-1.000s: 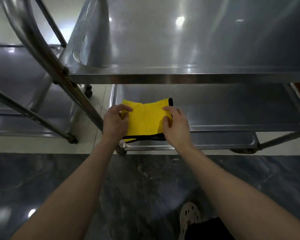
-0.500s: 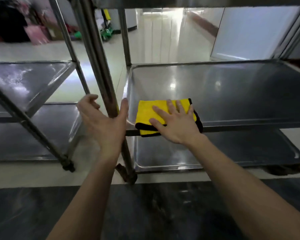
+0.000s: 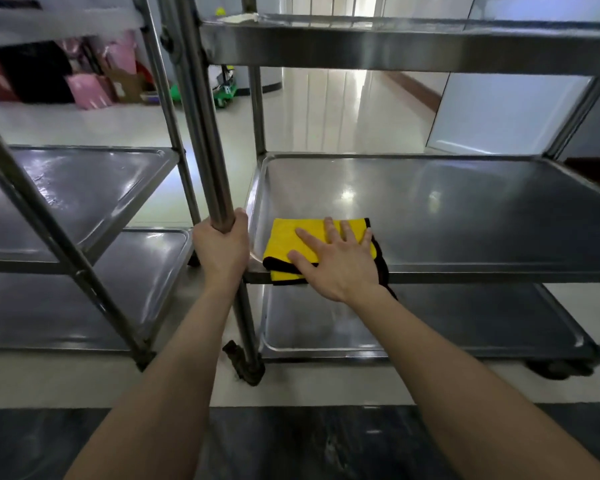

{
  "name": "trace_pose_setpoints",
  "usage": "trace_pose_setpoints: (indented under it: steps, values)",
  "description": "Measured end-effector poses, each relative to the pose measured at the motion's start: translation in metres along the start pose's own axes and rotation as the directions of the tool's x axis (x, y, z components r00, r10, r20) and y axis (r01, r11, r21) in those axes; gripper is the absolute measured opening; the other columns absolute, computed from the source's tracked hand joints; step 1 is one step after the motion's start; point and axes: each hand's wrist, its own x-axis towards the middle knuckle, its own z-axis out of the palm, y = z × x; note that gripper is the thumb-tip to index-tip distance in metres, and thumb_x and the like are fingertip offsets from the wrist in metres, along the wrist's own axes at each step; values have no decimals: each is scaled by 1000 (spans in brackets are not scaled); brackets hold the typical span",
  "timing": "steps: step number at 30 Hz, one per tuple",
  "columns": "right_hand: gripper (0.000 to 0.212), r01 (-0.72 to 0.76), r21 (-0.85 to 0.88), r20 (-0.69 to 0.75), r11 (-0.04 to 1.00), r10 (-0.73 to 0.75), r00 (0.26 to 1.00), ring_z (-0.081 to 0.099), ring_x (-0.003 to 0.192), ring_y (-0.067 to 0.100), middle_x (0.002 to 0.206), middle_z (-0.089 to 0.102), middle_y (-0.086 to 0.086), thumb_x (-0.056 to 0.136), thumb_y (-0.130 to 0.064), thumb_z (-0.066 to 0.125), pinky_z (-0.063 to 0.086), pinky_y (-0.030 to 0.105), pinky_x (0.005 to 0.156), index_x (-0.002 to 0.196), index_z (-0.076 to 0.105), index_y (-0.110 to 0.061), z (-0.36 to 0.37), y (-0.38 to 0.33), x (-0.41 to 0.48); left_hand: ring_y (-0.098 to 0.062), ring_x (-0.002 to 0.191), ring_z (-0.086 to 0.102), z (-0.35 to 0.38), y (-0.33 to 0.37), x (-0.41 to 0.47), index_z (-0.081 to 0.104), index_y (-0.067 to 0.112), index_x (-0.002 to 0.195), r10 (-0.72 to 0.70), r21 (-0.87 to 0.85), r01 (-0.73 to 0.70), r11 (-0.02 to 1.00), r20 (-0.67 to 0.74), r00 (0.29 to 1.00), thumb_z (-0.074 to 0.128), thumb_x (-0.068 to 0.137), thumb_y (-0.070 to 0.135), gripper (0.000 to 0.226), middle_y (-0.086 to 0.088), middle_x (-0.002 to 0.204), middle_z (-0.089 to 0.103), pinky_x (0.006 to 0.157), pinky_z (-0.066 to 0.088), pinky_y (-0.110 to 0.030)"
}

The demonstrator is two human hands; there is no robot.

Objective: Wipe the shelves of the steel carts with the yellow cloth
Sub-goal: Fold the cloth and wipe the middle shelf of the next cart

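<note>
Left hand (image 3: 222, 249) was wrapped around the cart's upright post (image 3: 205, 133), gripping it. Right hand (image 3: 340, 259) lay flat, fingers spread, pressing the folded yellow cloth (image 3: 284, 239) onto the middle shelf (image 3: 465, 209) at its front left corner.

Head cam, fwd/down, near shelf (image 3: 430, 209)

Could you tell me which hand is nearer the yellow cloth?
Right: the right hand lies flat on the cloth; the left hand grips the post beside it, not touching.
</note>
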Motion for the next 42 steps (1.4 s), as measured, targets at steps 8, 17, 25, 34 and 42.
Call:
trace_pose_setpoints:
  steps: [8, 17, 25, 34, 42]
  values:
    - [88, 12, 17, 198, 1000, -16, 980, -11, 163, 42, 179, -10, 6, 80, -100, 5, -15, 80, 117, 160, -3, -64, 10, -11, 105, -18, 39, 34, -12, -10, 47, 48, 22, 69, -39, -73, 55, 996, 209, 977, 67, 91, 17, 30, -2, 52, 37, 45, 35, -25]
    - [73, 69, 28, 163, 997, -72, 984, -5, 163, 47, 179, -4, 13, 93, -84, 10, -14, 81, 116, 162, 3, -62, 20, -63, 235, -14, 35, 31, -13, -21, 63, 43, 24, 52, -4, -123, 39, 992, 274, 962, 62, 102, 1, 58, 4, 46, 36, 43, 30, -21]
    - [66, 172, 55, 255, 984, -181, 950, -17, 163, 38, 178, -16, 4, 99, -79, 16, -17, 76, 119, 161, -4, -64, 11, -62, 129, -22, 35, 44, -15, -17, 65, 54, 10, 69, -68, -6, 69, 998, 109, 992, 70, 93, 25, 33, -7, 47, 44, 44, 43, -33]
    - [62, -51, 72, 309, 996, 26, 951, -18, 164, 30, 178, -19, -5, 104, -70, 18, -13, 70, 124, 163, 0, -61, -11, 70, 60, -31, 87, 75, 14, -9, 34, 79, 15, 91, -131, 174, 191, 966, -306, 943, 69, 90, 64, 50, -5, 83, 77, 88, 63, -47]
    - [120, -296, 29, 228, 955, 282, 932, -14, 163, 42, 178, -15, 8, 54, -114, -5, -15, 77, 119, 162, -4, -62, -17, 132, 74, -14, 52, 69, 19, -19, 28, 75, 7, 84, -96, 158, 140, 977, -261, 961, 76, 91, 40, 34, -11, 71, 73, 50, 56, -34]
